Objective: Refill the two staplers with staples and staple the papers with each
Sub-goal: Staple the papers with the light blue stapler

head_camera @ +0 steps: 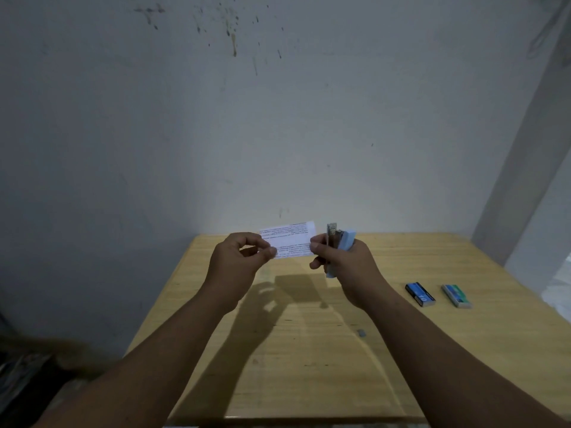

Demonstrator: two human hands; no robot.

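Note:
My left hand (238,257) pinches the left end of a small printed paper slip (290,240), held up above the far part of the wooden table (278,350). My right hand (346,264) grips a light blue stapler (343,242) upright, its metal mouth at the paper's right edge, and its thumb and forefinger also touch that edge. Two staple boxes lie on the table to the right: a dark blue one (420,294) and a green one (456,295). A small strip of staples (361,333) lies loose on the tabletop. Only one stapler is in view.
A stained grey wall (278,118) stands right behind the table's far edge. A pale pillar (525,180) rises at the right. Dark clutter (24,366) sits on the floor at the lower left.

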